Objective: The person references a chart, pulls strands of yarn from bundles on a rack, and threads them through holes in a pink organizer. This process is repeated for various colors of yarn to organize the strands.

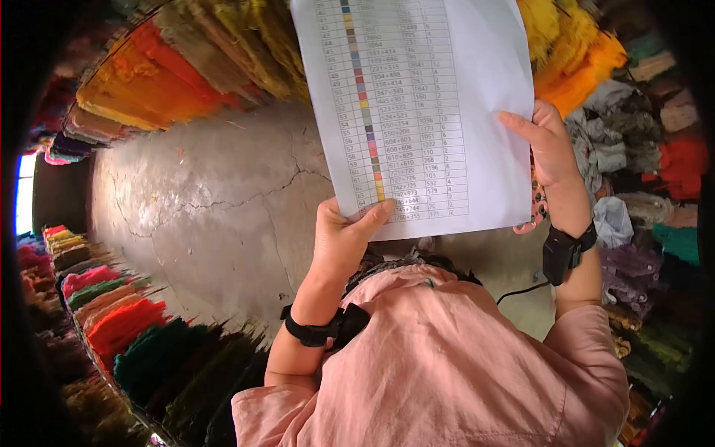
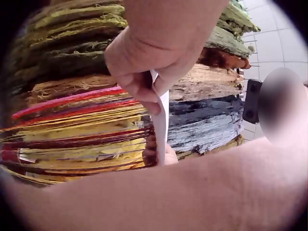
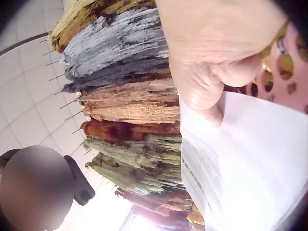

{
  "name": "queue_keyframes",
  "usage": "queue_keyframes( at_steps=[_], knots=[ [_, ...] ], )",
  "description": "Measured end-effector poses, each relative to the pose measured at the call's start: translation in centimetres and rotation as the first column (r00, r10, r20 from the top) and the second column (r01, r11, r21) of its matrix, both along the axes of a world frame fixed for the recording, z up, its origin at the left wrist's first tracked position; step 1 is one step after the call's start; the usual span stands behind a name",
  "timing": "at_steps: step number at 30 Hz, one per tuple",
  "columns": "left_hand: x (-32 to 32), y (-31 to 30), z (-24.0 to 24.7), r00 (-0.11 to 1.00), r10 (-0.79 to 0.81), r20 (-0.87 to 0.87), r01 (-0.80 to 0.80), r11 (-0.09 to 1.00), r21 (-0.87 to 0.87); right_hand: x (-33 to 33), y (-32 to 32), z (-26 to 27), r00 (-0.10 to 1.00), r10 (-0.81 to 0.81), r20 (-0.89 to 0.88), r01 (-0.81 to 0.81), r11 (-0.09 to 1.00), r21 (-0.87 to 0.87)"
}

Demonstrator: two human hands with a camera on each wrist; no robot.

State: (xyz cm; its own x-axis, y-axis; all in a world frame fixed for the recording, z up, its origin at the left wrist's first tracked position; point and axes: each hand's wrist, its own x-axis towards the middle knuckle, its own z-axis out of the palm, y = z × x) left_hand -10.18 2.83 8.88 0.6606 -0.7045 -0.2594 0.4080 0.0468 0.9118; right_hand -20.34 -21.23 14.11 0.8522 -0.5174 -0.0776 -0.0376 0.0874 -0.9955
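A white printed sheet (image 1: 491, 171) is held up in front of the pink shirt. Its table shows rows of numbers beside a column of small colour swatches. At the sheet's lower left corner my left hand (image 1: 346, 235) pinches it, thumb over the front and fingers behind. My right hand (image 1: 547, 141) grips the right edge, thumb on the printed side. The left wrist view has the sheet (image 2: 161, 125) edge-on between thumb and curled fingers. Close below the right hand is a pink plastic piece with oval holes (image 3: 288, 62), partly hidden behind the paper.
Hanks of coloured yarn (image 1: 141, 67) hang along the left and far sides. More yarn (image 1: 112, 328) lines the lower left, and grey and purple bundles (image 1: 629, 261) hang at the right. The concrete floor (image 1: 216, 201) is cracked. A black cable (image 1: 521, 290) runs from the right wrist camera.
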Motion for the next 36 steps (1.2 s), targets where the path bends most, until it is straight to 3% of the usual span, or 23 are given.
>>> queue_keyframes(
  at_steps=[5, 12, 14, 15, 18, 20, 23, 25, 27, 29, 32, 36],
  knots=[
    [-0.4, -0.3, -0.7, 0.996, 0.051, 0.076, -0.046, 0.996, -0.071, 0.0, -0.6, -0.2, 0.999, 0.03, 0.034, -0.03, 0.999, -0.015],
    [-0.4, 2.4, 0.4, 0.983, 0.117, 0.139, -0.116, 0.993, -0.01, 1.0, 0.4, 0.3, 0.996, 0.081, 0.041, -0.079, 0.996, -0.052],
    [0.8, 4.5, 0.5, 0.961, 0.223, 0.165, -0.232, 0.972, 0.04, 2.1, -0.6, -1.3, 0.984, 0.172, 0.037, -0.168, 0.981, -0.095],
    [1.6, 5.6, 0.8, 0.946, 0.272, 0.178, -0.285, 0.957, 0.053, 2.9, 0.3, -1.4, 0.991, 0.124, 0.046, -0.118, 0.987, -0.105],
    [5.7, 10.6, 2.1, 0.889, 0.418, 0.186, -0.419, 0.907, -0.034, 5.8, 1.5, -1.6, 0.966, 0.243, 0.091, -0.229, 0.964, -0.135],
    [16.8, 14.1, 3.2, 0.843, 0.503, 0.194, -0.498, 0.864, -0.074, 15.5, 2.6, -1.2, 0.951, 0.299, 0.075, -0.287, 0.948, -0.137],
    [24.4, 17.7, 5.1, 0.72, 0.646, 0.256, -0.632, 0.762, -0.145, 21.1, 4.8, -1.9, 0.937, 0.322, 0.133, -0.3, 0.94, -0.165],
    [29.1, 20.4, 7.2, 0.709, 0.644, 0.287, -0.628, 0.762, -0.158, 24.1, 6.5, -2.6, 0.949, 0.273, 0.157, -0.24, 0.95, -0.202],
    [35.6, 20.3, 9.8, 0.645, 0.724, 0.245, -0.695, 0.689, -0.205, 29.8, 7.0, -2.7, 0.96, 0.215, 0.182, -0.172, 0.959, -0.225],
    [42.1, 21.9, 11.7, 0.695, 0.665, 0.273, -0.671, 0.737, -0.085, 34.2, 7.9, -3.2, 0.952, 0.112, 0.285, -0.029, 0.96, -0.279],
    [50.3, 22.1, 15.3, 0.647, 0.664, 0.376, -0.704, 0.709, -0.041, 39.5, 8.5, -3.0, 0.929, 0.034, 0.368, 0.147, 0.88, -0.452],
    [60.7, 21.3, 16.8, 0.701, 0.611, 0.368, -0.652, 0.758, -0.018, 44.9, 10.5, -1.9, 0.945, 0.057, 0.321, 0.157, 0.783, -0.602]
  ],
)
